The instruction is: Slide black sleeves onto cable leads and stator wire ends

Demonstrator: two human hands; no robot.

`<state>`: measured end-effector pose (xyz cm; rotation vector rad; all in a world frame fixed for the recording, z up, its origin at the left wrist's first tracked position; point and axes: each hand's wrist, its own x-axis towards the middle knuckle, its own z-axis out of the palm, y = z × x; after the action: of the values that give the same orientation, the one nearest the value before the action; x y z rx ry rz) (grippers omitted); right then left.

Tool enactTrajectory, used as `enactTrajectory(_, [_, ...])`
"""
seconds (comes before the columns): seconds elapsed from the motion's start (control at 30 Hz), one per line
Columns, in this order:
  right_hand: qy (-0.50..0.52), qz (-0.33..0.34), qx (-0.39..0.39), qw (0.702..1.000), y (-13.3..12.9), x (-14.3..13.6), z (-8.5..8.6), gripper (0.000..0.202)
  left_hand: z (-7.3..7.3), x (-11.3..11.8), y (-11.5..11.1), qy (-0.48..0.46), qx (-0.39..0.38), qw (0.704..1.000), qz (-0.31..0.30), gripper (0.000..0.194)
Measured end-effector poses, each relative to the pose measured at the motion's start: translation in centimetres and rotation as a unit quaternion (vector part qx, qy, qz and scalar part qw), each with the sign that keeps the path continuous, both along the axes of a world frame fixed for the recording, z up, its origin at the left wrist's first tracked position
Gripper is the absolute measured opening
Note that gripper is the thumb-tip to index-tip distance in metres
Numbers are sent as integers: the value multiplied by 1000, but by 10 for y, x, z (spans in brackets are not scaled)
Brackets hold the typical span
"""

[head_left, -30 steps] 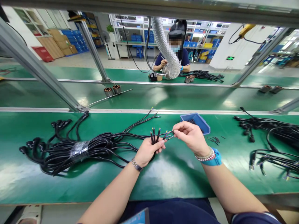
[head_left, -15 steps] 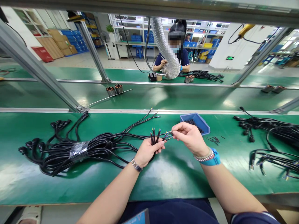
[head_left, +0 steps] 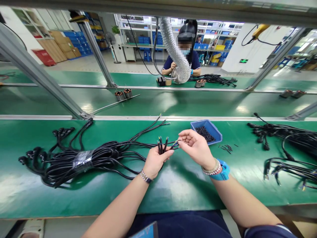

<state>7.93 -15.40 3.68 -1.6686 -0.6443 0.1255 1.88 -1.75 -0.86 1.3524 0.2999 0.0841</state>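
My left hand is closed around several black cables, whose short ends stick up past the thumb with coloured inner wires showing. One cable's end leans right, toward my right hand. There the thumb and index finger pinch at its thin coloured wires; whether they also hold a small piece is hidden. The cables run back to a long black cable bundle bound with clear wrap, with plugs at its left end. Just behind my right hand sits a blue tray of small black pieces.
Loose black sleeve pieces lie right of the tray. More black cables cover the right side of the bench. Beyond a metal rail, copper-wound cores stand on a green surface. A co-worker sits opposite, behind a silver duct.
My right hand has shifted a little left and down, uncovering more of the tray. My left hand has barely moved. The copper-wound cores beyond the rail have slid slightly right.
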Motion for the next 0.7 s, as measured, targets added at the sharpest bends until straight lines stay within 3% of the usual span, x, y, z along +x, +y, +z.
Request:
enactTrajectory(0.37, [13, 13, -15, 1000, 7, -5, -11, 20, 3, -2, 0, -12, 27, 999, -27, 25])
enactTrajectory(0.53, [73, 8, 56, 996, -5, 8, -2, 29, 5, -3, 3, -41, 31, 996, -76, 27])
enactTrajectory(0.7, [45, 16, 47, 998, -7, 12, 10, 29, 2, -2, 4, -58, 55, 992, -98, 26])
